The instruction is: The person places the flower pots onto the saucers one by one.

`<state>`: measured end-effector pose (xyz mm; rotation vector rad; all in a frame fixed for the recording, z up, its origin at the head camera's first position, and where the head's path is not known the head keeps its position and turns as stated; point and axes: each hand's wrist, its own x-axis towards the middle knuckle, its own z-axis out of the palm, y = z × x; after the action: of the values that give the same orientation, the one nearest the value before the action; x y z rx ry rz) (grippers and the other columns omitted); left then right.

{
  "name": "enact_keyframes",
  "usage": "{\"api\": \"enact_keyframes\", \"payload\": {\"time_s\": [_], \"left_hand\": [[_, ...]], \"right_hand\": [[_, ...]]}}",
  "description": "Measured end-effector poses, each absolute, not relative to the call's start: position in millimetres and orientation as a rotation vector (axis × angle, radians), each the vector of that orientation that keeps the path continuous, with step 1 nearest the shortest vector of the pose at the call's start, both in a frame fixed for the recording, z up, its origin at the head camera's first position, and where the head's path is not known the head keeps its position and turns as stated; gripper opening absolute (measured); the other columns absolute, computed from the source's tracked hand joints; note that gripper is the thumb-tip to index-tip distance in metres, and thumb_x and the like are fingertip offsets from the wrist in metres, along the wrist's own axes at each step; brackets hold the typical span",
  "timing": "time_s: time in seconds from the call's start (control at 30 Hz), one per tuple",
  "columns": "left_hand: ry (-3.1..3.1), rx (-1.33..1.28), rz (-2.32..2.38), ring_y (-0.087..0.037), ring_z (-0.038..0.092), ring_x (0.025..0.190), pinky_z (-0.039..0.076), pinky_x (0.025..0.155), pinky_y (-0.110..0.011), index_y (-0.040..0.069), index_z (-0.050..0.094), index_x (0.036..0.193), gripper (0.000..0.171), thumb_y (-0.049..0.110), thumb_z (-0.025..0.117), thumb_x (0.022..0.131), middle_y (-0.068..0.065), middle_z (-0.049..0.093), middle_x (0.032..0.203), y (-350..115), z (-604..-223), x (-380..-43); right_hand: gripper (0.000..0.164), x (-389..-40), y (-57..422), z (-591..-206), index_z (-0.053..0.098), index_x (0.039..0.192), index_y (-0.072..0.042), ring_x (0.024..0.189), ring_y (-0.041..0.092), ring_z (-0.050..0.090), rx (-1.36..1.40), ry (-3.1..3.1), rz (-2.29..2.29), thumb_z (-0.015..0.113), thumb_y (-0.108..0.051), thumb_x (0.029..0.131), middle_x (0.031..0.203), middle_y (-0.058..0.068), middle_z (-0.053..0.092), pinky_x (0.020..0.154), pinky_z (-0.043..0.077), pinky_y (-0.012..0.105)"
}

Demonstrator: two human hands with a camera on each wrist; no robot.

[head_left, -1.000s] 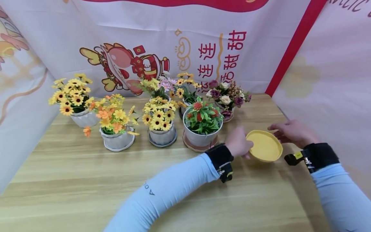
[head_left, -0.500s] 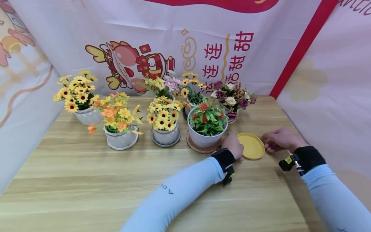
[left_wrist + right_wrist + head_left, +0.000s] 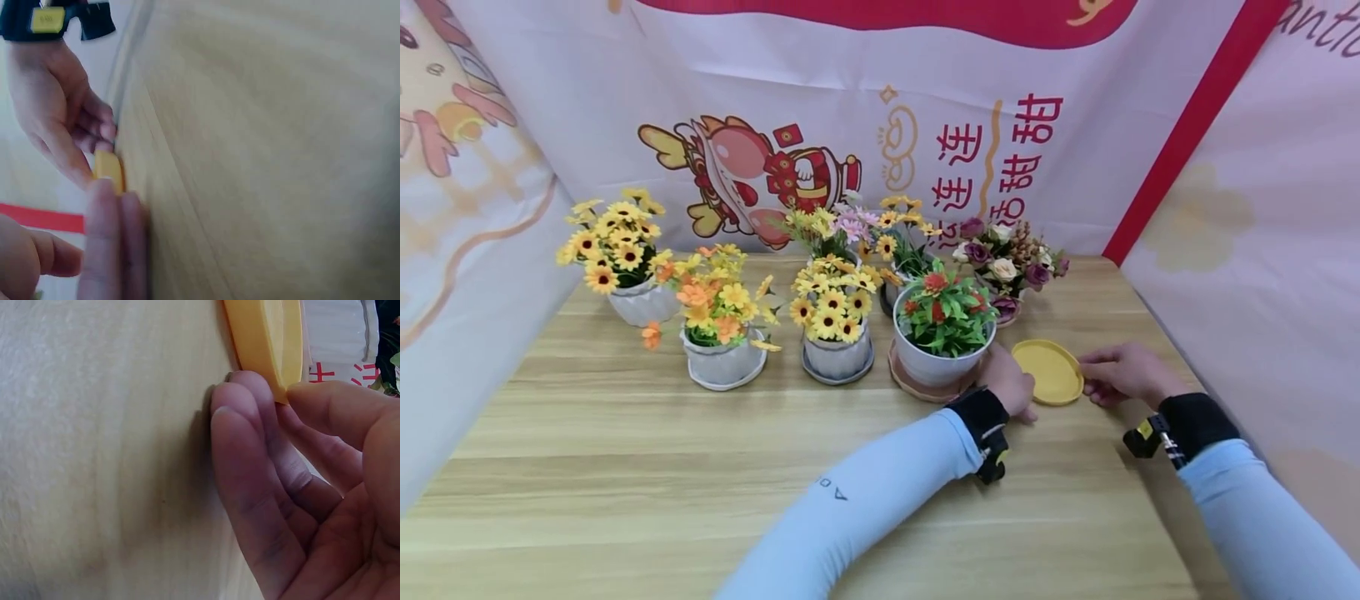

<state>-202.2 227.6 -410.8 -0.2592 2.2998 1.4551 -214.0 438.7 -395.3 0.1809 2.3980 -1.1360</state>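
A shallow yellow plant saucer (image 3: 1049,372) lies flat on the table, right of the white pot with red-flowered greenery (image 3: 942,329). At its left edge is my left hand (image 3: 1009,382); the left wrist view shows straight fingers (image 3: 103,240) near the saucer's side, with the thumb apart. My right hand (image 3: 1122,373) pinches the right edge. In the right wrist view, the thumb meets the saucer's rim (image 3: 265,344) and the other fingers (image 3: 240,434) bend below it, close to the tabletop. A pink saucer (image 3: 917,385) sits beneath the white pot, close to my left hand.
Several potted artificial flowers stand along the back, including a yellow-flowered pot (image 3: 837,354), an orange-and-yellow one (image 3: 724,358) and purple-and-white roses (image 3: 1003,268). A printed cloth (image 3: 820,67) hangs behind the wooden table (image 3: 662,483). The table's right edge runs beside my right arm.
The yellow saucer has come down from a raised, tilted position to lie flat, farther left, by the white pot. Both hands lowered with it. In the last half second they barely shift.
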Motion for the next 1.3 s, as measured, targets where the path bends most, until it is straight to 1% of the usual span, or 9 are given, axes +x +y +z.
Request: {"api": "enact_keyframes", "payload": {"time_s": [0.17,0.33,0.47,0.6,0.67,0.8,1.0,1.17,1.3], "left_hand": [[2.425,0.203,1.235,-0.015,0.059,0.048,0.048,0.051,-0.023,0.011,0.031,0.144,0.066,0.016,0.067,0.089,-0.003,0.063,0.064,206.8,-394.8,-169.8],[2.336,0.777,1.071,-0.009,0.055,0.06,0.047,0.053,-0.022,0.017,0.047,0.13,0.04,0.016,0.065,0.094,0.005,0.057,0.074,158.8,-362.9,-134.1],[2.219,1.095,1.048,-0.002,0.056,0.066,0.05,0.058,-0.015,0.012,0.059,0.12,0.023,0.012,0.061,0.097,0.008,0.062,0.085,102.0,-334.5,-119.2],[2.264,1.383,1.029,0.004,0.055,0.068,0.05,0.063,-0.011,0.01,0.069,0.111,0.015,0.011,0.061,0.098,0.008,0.067,0.093,35.6,-312.6,-116.5],[2.305,1.476,1.085,0.004,0.053,0.065,0.05,0.06,-0.013,0.01,0.071,0.108,0.014,0.011,0.062,0.097,0.008,0.068,0.091,0.6,-304.9,-116.9],[2.355,1.461,1.344,-0.003,0.06,0.064,0.055,0.055,-0.021,0.008,0.072,0.106,0.014,0.005,0.063,0.096,0.006,0.068,0.086,-68.1,-297.9,-119.8],[2.626,1.02,1.644,-0.02,0.064,0.062,0.058,0.052,-0.031,0.003,0.071,0.103,0.014,-0.002,0.06,0.096,-0.004,0.068,0.078,-173.7,-292.7,-133.9],[2.864,0.577,1.66,-0.023,0.067,0.067,0.059,0.056,-0.03,0.001,0.069,0.109,0.02,0.014,0.056,0.102,-0.014,0.067,0.082,-251.1,-298.6,-147.6],[2.972,0.244,1.622,-0.02,0.069,0.07,0.06,0.059,-0.03,-0.001,0.068,0.111,0.031,0.026,0.057,0.102,-0.008,0.069,0.082,-296.5,-314.7,-158.2]], "right_hand": [[0.051,-212.1,437.7,-399.9,0.051,0.137,0.009,0.072,0.018,0.066,0.219,2.385,-1.178,0.058,-0.028,0.102,0.082,0.007,0.068,0.066,0.061,0.032],[0.052,-210.7,436.4,-403.3,0.049,0.138,0.009,0.073,0.018,0.066,0.241,2.402,-1.197,0.057,-0.028,0.102,0.082,0.006,0.067,0.067,0.061,0.033],[0.053,-210.2,434.5,-406.7,0.047,0.138,0.011,0.073,0.018,0.066,0.223,2.418,-1.218,0.056,-0.027,0.102,0.083,0.006,0.067,0.066,0.061,0.033],[0.055,-210.3,434.9,-408.6,0.046,0.139,0.011,0.074,0.018,0.066,0.22,2.441,-1.198,0.055,-0.029,0.103,0.083,0.005,0.067,0.066,0.061,0.033],[0.056,-209.8,436.0,-408.9,0.046,0.139,0.011,0.074,0.019,0.066,0.216,2.454,-1.175,0.054,-0.03,0.103,0.084,0.006,0.067,0.067,0.061,0.033],[0.056,-206.9,438.3,-409.1,0.046,0.138,0.013,0.075,0.02,0.065,0.226,2.473,-1.139,0.053,-0.031,0.103,0.085,0.006,0.067,0.068,0.061,0.032],[0.059,-204.2,440.5,-407.7,0.046,0.137,0.014,0.076,0.021,0.065,0.213,2.508,-1.1,0.054,-0.032,0.103,0.085,0.006,0.068,0.068,0.061,0.032],[0.06,-202.2,440.7,-409.2,0.046,0.137,0.015,0.077,0.021,0.065,0.208,2.51,-1.099,0.054,-0.033,0.103,0.087,0.006,0.069,0.069,0.061,0.032],[0.06,-203.8,437.2,-410.5,0.046,0.137,0.016,0.076,0.02,0.065,0.208,2.513,-1.101,0.054,-0.033,0.103,0.087,0.005,0.069,0.069,0.061,0.031]]}}
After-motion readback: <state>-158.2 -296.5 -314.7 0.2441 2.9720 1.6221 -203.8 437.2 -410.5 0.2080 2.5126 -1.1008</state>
